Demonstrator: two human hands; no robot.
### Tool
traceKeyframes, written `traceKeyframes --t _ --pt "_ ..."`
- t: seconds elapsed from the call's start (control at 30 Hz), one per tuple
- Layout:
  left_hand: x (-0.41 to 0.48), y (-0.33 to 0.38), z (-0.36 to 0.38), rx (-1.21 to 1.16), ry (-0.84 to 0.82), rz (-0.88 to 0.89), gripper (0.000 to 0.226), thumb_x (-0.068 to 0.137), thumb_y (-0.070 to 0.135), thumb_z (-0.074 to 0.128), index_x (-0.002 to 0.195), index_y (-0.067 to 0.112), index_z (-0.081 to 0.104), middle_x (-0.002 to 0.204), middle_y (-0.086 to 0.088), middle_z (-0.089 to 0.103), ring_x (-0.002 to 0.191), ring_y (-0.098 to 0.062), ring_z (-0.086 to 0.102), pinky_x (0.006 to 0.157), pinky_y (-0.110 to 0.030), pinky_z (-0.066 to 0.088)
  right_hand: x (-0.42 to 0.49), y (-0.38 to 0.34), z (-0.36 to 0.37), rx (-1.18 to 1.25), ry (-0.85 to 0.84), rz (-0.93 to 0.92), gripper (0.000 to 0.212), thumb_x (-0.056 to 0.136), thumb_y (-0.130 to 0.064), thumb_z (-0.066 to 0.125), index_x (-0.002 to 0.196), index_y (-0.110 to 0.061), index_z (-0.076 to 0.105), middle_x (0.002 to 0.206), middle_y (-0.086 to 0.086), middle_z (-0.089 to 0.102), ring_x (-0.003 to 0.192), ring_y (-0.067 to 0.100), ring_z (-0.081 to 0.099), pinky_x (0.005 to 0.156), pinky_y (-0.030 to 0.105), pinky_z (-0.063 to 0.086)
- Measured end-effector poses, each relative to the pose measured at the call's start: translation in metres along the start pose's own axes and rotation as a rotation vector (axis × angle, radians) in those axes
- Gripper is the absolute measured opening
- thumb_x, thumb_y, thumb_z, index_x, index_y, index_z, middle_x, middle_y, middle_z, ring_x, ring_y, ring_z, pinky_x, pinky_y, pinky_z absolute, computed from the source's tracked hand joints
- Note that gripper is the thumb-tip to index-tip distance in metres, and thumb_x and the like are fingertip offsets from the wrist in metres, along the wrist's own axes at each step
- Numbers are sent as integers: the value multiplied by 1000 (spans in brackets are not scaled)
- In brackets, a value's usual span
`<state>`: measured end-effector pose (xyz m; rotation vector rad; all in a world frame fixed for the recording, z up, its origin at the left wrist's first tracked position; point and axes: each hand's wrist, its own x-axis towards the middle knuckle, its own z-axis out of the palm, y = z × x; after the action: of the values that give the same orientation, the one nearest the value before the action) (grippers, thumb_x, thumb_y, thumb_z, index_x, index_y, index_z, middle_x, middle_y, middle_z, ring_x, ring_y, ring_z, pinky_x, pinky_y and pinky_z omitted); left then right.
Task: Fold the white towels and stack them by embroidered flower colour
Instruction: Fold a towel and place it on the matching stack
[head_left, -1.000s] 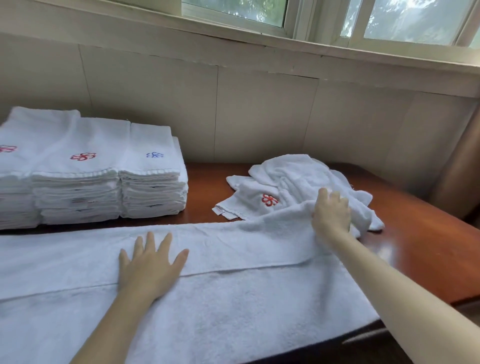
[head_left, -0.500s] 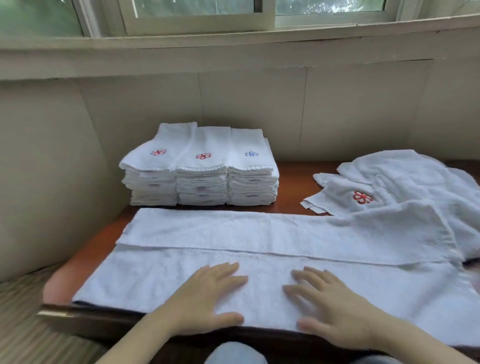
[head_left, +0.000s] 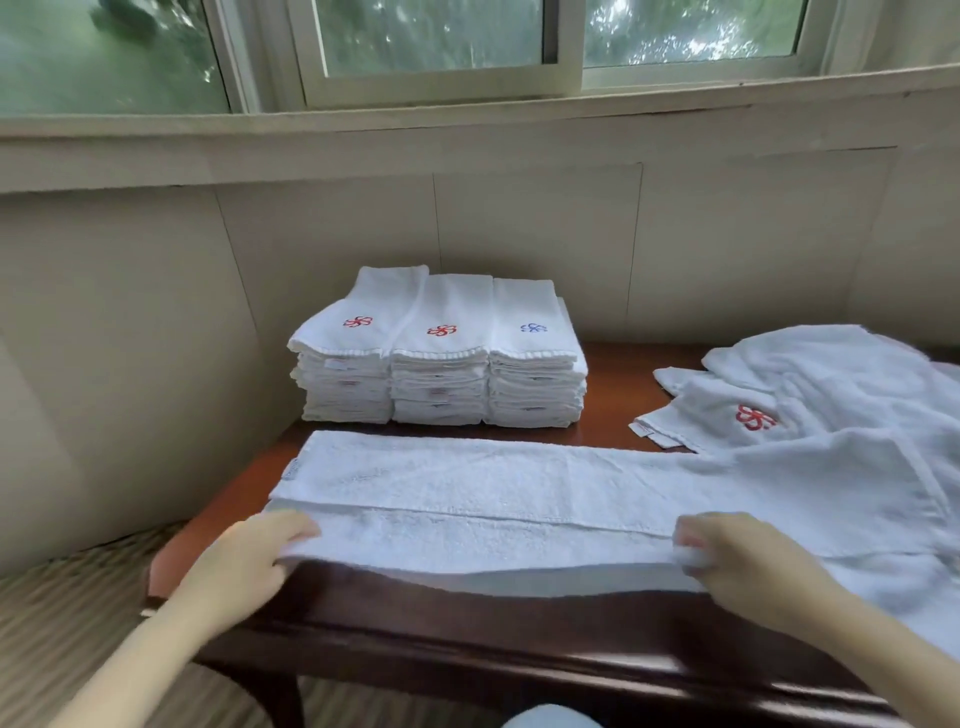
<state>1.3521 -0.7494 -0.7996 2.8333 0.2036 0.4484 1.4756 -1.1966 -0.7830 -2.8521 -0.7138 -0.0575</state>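
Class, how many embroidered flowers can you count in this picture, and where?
4. The first red flower on the left stack, a second red flower on the middle stack, a blue flower on the right stack, a third red flower on the loose towels. Folds may hide more.

Premises read as a hotel or guest-house room: stacks of identical embroidered towels (head_left: 439, 358) on a dark wooden surface (head_left: 613, 384), window (head_left: 436, 47) above, striped carpet (head_left: 62, 597) below.

both bare forearms reach in from the lower corners. the left hand (head_left: 244, 558) curls its fingers (head_left: 291, 526) over the near edge of the towel (head_left: 519, 478). the right hand (head_left: 737, 561) grips the same edge, knuckles up, fingers bent tight. the hands are well apart.
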Motion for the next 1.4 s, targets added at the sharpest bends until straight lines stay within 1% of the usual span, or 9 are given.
traceKeyframes --t 0.1,0.3,0.4,0.7,0.9,1.03,1.13,1.3,1.4 --pt "34 -33 -30 -219 -24 -166 35 81 2 67 69 35 70 75 16 70 80 -13 63 75 -26 44 35 26 -31 66 58 97 39 81 -13 65 57 -35 44 64 -9 54 73 18 55 64 31 43" --pt "123 -38 -17 -629 95 -422 8 85 13 68 79 17 73 76 4 71 65 -4 64 56 -19 47 127 46 -34 -46 107 256 35 92 -27 58 60 -26 45 66 -6 52 73 18 55 54 27 35" --pt "155 -43 20 -410 43 -480 14 87 15 63 78 4 64 77 -1 63 71 -16 56 61 -26 40 150 56 8 -113 -24 310 32 96 -31 48 66 -25 39 84 -2 56 86 18 57 62 27 35" --pt "179 -42 50 101 115 -479 23 96 36 36 80 20 43 88 -5 61 81 -31 53 67 -33 38 171 73 31 -97 -6 439 18 100 -24 33 83 -20 37 114 10 59 88 23 51 72 31 37" --pt "184 -30 59 236 76 -481 16 97 26 33 91 21 47 100 -8 63 87 -30 55 71 -33 38 172 60 32 -90 4 512 12 94 -20 34 87 -18 43 113 9 59 85 23 48 73 32 37" --pt "185 -8 58 548 -57 -481 27 94 17 43 121 20 40 123 -7 50 108 -26 54 79 -36 46 168 47 36 -113 44 543 4 90 -12 35 92 -15 37 108 9 58 94 27 54 73 33 38" --pt "182 33 70 790 -43 -275 33 92 17 46 123 27 46 127 -2 43 118 -23 41 97 -39 36 162 38 39 -193 101 536 8 90 -10 36 96 -14 36 108 7 57 102 29 57 72 32 36" --pt "176 132 116 136 -193 -48 41 101 32 30 141 30 35 142 1 40 132 -21 35 106 -40 28 141 38 32 -199 149 552 29 99 -37 33 113 -14 45 123 8 54 116 29 51 87 36 41" --pt "166 166 135 105 -313 -46 54 98 55 22 149 37 20 157 3 21 145 -17 15 114 -49 11 113 54 18 -188 83 622 43 97 -46 35 120 -14 51 128 9 53 121 30 49 94 37 40"
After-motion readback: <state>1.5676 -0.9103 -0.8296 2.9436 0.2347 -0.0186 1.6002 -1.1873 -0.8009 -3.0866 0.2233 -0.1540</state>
